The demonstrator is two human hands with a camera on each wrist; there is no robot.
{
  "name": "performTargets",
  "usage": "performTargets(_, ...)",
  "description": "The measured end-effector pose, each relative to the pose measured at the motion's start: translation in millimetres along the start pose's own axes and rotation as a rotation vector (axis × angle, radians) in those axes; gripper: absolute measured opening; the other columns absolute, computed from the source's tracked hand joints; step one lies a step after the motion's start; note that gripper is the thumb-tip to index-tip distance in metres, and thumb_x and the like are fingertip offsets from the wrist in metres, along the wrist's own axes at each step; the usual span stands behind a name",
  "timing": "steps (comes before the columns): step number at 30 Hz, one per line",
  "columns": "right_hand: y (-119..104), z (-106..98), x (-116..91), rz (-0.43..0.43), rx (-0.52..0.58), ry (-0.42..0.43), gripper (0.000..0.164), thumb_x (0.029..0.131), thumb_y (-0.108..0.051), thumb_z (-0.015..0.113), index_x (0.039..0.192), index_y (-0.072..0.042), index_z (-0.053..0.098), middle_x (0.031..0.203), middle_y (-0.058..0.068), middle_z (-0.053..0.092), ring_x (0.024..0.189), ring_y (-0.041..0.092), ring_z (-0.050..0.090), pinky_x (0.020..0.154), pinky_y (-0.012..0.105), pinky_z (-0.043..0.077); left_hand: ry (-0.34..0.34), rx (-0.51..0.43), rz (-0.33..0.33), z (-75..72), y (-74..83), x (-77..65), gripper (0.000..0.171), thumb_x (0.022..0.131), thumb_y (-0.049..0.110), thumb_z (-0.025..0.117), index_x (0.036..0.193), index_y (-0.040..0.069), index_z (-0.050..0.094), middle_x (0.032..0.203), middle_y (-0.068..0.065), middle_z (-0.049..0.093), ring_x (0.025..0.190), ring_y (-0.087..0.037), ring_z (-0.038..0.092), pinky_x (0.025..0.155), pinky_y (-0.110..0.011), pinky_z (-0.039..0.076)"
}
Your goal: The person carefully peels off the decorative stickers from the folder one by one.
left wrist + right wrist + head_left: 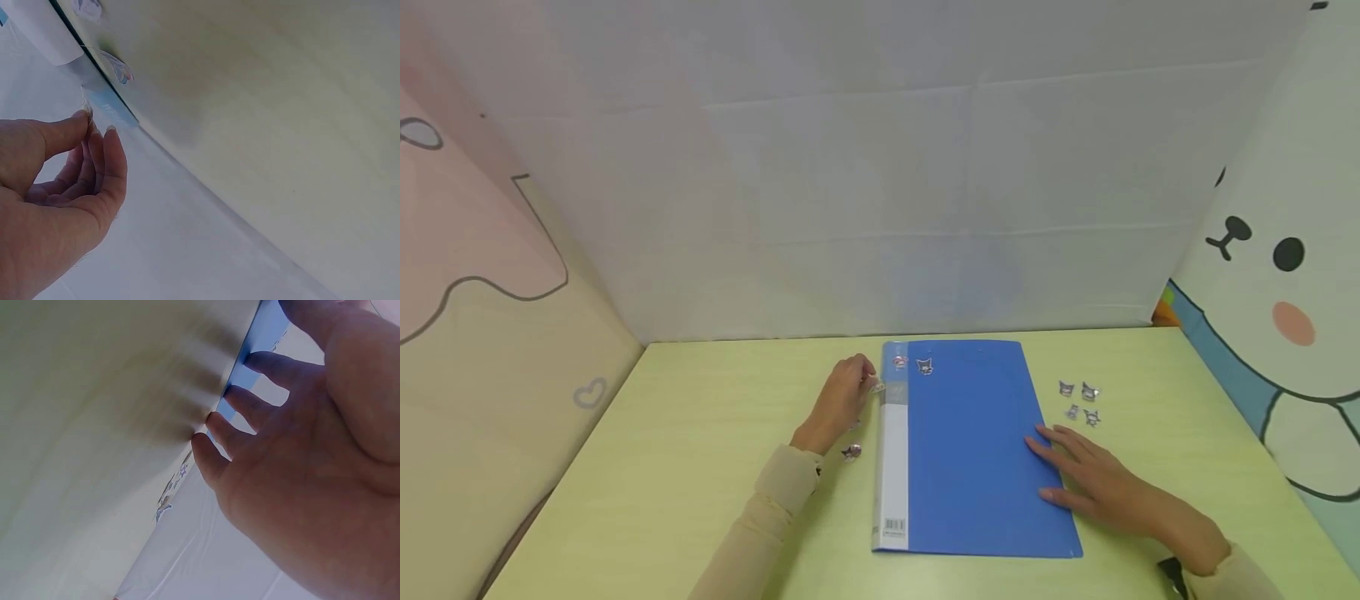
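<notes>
A blue folder (977, 467) with a white and grey spine lies on the table. Near the upper part of its spine, my left hand (842, 396) pinches a small sticker (877, 386) between thumb and fingertips; in the left wrist view that sticker (87, 106) is seen nearly edge-on. My right hand (1093, 483) rests with spread fingers on the folder's right edge. One cartoon sticker (924, 366) is on the cover near the top, and another sticker (900, 362) sits at the top of the spine.
Several stickers (1089, 392) lie on the table right of the folder. Left of the spine lies another sticker (852, 452), with one more (855, 425) partly hidden by the left wrist. A white sheet (850, 208) hangs behind the pale yellow table (700, 433).
</notes>
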State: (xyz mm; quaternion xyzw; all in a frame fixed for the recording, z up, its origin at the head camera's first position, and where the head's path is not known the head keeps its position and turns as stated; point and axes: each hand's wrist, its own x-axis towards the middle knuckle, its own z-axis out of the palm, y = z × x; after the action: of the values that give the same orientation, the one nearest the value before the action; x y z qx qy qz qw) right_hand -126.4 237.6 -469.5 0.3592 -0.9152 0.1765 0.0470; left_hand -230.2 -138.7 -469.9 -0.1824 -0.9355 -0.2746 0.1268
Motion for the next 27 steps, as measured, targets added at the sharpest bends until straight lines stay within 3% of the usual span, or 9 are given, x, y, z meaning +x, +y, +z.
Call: performTargets(27, -3, -1, 1, 0.037, 0.067, -0.037, 0.059, 0.090, -0.036, 0.063, 0.140, -0.008, 0.046, 0.141, 0.016, 0.042, 0.126, 0.040, 0.039, 0.091, 0.059, 0.038, -0.009, 0.032, -0.022, -12.8, -16.9, -15.5, 0.007, 0.089, -0.001, 0.062, 0.092, 0.002, 0.056, 0.086, -0.007, 0.058, 0.086, -0.024, 0.054, 0.076, -0.035, 0.048)
